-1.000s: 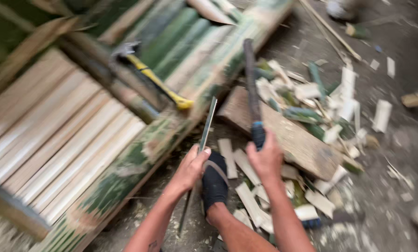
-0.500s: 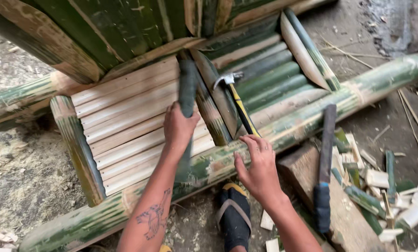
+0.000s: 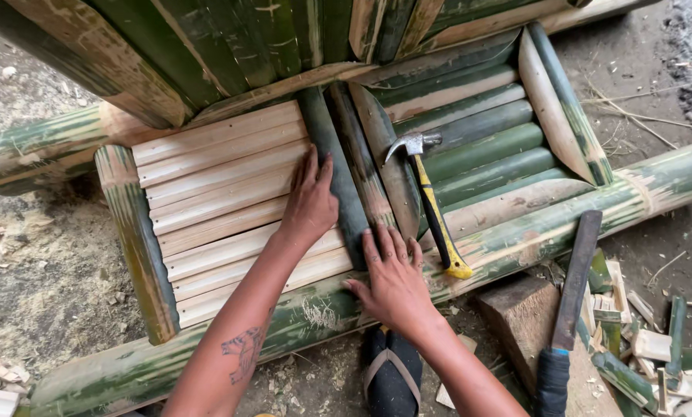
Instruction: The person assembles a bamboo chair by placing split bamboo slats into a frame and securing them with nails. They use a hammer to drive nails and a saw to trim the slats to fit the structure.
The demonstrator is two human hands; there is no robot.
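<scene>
Pressing flat, the left hand (image 3: pixel 311 199) lies palm down across the pale split slats (image 3: pixel 222 208) with its fingers spread and their tips against the left edge of a dark green bamboo slat (image 3: pixel 332 166), which runs from the far side toward the near rail across the middle of the bamboo frame (image 3: pixel 137 239). The right hand (image 3: pixel 392 282) rests at the near end of that same slat, fingers splayed wide and flat on the near green pole (image 3: pixel 516 247), gripping nothing. Neither hand closes around anything; both only bear down. The slat sits between the pale slats on its left and a row of other curved green slats on its right, touching its neighbours on both sides. It looks stiff and fairly light, a half-round strip with a smooth, waxy outer skin that could slide under a palm, and split edges likely to be sharp or splintery; the safest hold would seem to be across its rounded back near either end, not along the cut edges. A claw hammer (image 3: pixel 431 201) with a yellow and black handle lies just right of the slat, head far, grip near. Farther right, a long dark blade with a wrapped handle (image 3: pixel 570 301) rests on a wooden block (image 3: pixel 516 309) on the dirt floor, beside a scatter of bamboo offcuts (image 3: pixel 639 340). A sandalled foot (image 3: pixel 392 371) shows below the pole.
</scene>
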